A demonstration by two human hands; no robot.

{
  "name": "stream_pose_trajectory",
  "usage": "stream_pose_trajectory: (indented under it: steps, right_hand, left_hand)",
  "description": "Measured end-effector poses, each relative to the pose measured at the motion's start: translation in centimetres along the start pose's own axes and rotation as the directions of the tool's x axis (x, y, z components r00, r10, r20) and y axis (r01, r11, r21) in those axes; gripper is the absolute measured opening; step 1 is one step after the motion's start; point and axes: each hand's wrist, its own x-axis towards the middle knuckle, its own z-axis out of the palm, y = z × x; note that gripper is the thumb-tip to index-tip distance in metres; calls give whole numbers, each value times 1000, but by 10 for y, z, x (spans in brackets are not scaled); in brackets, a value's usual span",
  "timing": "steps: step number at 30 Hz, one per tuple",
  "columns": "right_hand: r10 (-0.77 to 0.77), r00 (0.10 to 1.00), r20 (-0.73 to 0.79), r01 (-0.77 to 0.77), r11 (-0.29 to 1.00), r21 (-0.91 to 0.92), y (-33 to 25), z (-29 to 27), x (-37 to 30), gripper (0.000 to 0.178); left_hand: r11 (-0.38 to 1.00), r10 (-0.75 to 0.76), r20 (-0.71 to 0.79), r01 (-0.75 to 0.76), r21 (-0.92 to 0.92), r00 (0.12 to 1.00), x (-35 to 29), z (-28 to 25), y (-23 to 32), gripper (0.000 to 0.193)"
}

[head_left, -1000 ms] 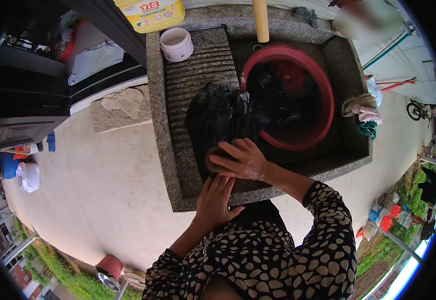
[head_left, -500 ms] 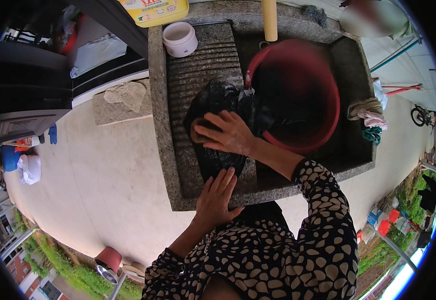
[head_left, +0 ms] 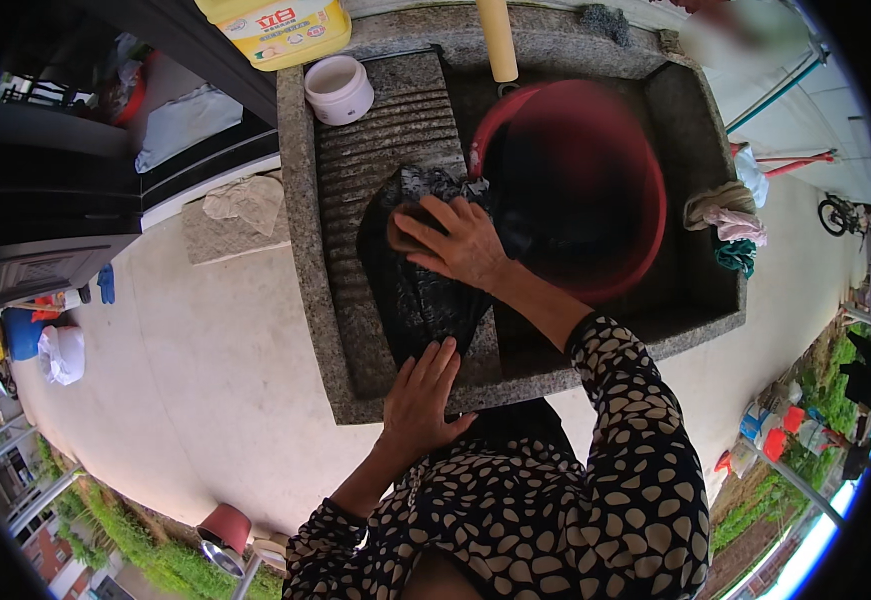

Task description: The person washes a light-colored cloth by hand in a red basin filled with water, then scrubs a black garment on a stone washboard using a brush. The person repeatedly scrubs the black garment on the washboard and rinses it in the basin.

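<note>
A wet black cloth point(head_left: 418, 300) lies over the ridged washboard point(head_left: 386, 130) side of a stone sink point(head_left: 311, 280). My right hand point(head_left: 464, 240) is closed over a brown scrub brush point(head_left: 397, 236), pressing it against the upper part of the cloth; most of the brush is hidden under my fingers. Nearer to me, my left hand point(head_left: 422, 398) rests flat on the cloth's lower end with the fingers stretched out. Beside the cloth, on the right, stands a red basin point(head_left: 660, 200) holding dark water and dark fabric, and the cloth reaches toward its rim.
A white jar point(head_left: 340, 92) sits at the washboard's far left corner, with a yellow jug point(head_left: 286, 38) behind it. A tan pipe point(head_left: 497, 40) comes down at the back. Several small rags point(head_left: 724, 215) hang over the right sink wall.
My right hand and the brush have shifted slightly up the cloth. My left hand still presses the near end. The whole view has shifted a little.
</note>
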Motion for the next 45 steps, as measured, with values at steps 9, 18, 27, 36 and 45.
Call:
stream_pose_trajectory:
  steps: [9, 18, 27, 36, 45]
  right_hand:
    - [604, 539, 587, -800, 149, 581, 121, 3, 9, 73]
    - [634, 579, 513, -697, 57, 715, 151, 23, -124, 61]
    - [824, 446, 348, -448, -131, 884, 98, -144, -126, 67]
    - [797, 596, 100, -383, 173, 907, 52, -261, -90, 64]
    - [479, 820, -315, -278, 813, 511, 32, -128, 72, 59]
  left_hand:
    - [984, -162, -466, 175, -15, 870, 64, 5, -18, 44]
    - [856, -515, -440, 469, -218, 736, 113, 9, -39, 43]
    - [996, -91, -734, 67, -62, 673, 105, 1, -46, 15]
    - [736, -223, -605, -275, -618, 764, 22, -50, 29, 8]
    - [25, -911, -201, -440, -898, 359, 27, -21, -5, 24]
